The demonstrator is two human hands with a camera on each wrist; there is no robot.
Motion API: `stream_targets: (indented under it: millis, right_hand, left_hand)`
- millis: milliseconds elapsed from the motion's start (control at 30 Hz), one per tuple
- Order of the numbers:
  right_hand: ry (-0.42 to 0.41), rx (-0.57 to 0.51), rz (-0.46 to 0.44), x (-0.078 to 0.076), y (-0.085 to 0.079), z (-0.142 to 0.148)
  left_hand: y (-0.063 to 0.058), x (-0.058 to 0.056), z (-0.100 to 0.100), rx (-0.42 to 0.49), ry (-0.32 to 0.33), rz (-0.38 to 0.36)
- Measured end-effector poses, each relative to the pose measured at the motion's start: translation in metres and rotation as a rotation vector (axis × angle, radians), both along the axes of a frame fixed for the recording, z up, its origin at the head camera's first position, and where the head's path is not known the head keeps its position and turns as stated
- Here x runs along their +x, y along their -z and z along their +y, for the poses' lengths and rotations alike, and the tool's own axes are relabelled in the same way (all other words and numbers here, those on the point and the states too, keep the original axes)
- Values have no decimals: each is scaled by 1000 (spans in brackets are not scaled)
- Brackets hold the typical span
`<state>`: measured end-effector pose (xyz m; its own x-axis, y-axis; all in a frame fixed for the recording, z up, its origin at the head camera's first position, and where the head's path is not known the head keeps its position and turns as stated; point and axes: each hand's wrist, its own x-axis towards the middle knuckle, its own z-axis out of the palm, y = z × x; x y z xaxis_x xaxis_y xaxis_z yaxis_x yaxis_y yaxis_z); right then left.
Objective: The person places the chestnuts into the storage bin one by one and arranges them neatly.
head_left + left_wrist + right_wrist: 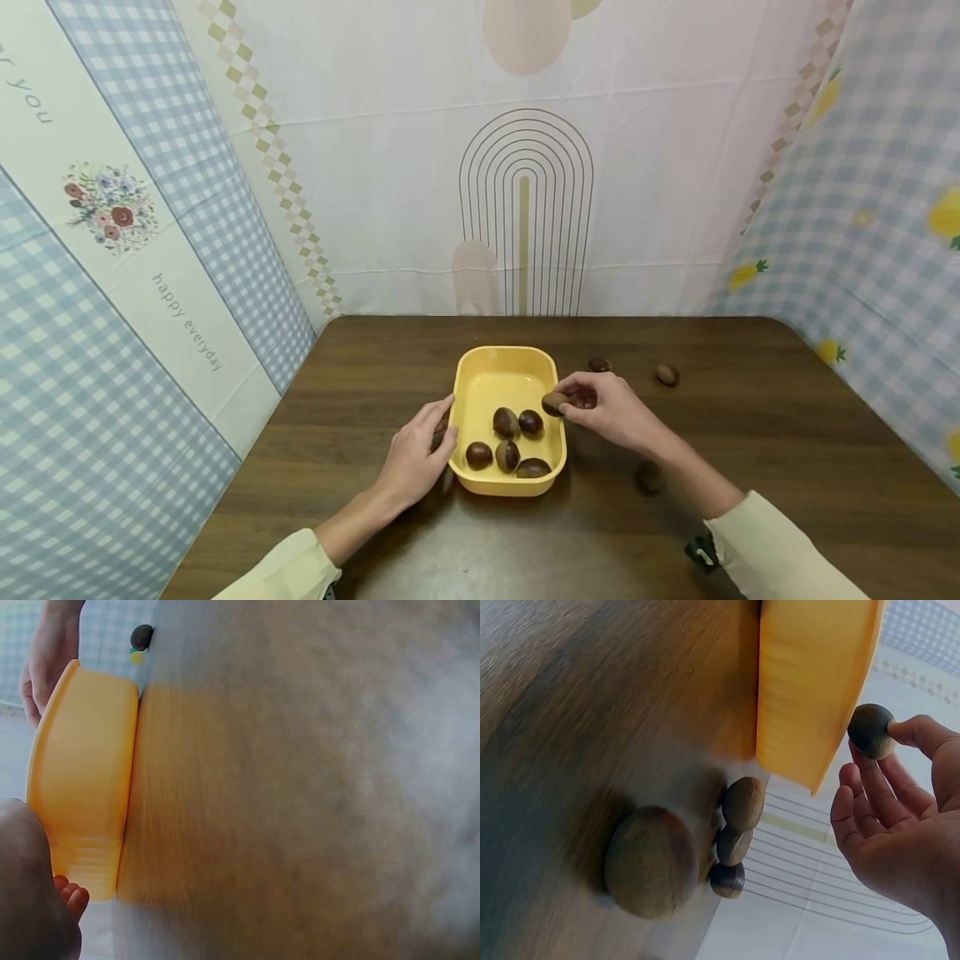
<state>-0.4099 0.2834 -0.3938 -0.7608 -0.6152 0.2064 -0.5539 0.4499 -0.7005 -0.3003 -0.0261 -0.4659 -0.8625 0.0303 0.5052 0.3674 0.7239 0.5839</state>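
Note:
My right hand pinches a chestnut between thumb and fingertips at the right rim of a yellow plastic container. In the right wrist view the pinched chestnut shows a dark shell and a paler end, up beside the rim. Several glossy brown chestnuts lie in the container's near half. My left hand rests against the outside of its left wall, fingers loosely bent and thumb by the rim. The left wrist view shows fingertips beside the container's ribbed end.
Outside the container, loose chestnuts lie on the dark wooden table: one at the far right, one behind the right hand, and one under the right forearm. Patterned cloth hangs behind the table and along both sides.

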Motion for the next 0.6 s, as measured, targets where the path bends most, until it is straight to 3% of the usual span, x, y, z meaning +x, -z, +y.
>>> stream_targets:
  millis: [333, 600]
  right_hand:
    - [-62, 55, -5, 24, 6, -24]
    - [-65, 69, 6, 43, 12, -36]
  left_hand:
    - [1, 10, -15, -10, 31, 5]
    - [4, 19, -27, -17, 63, -3]
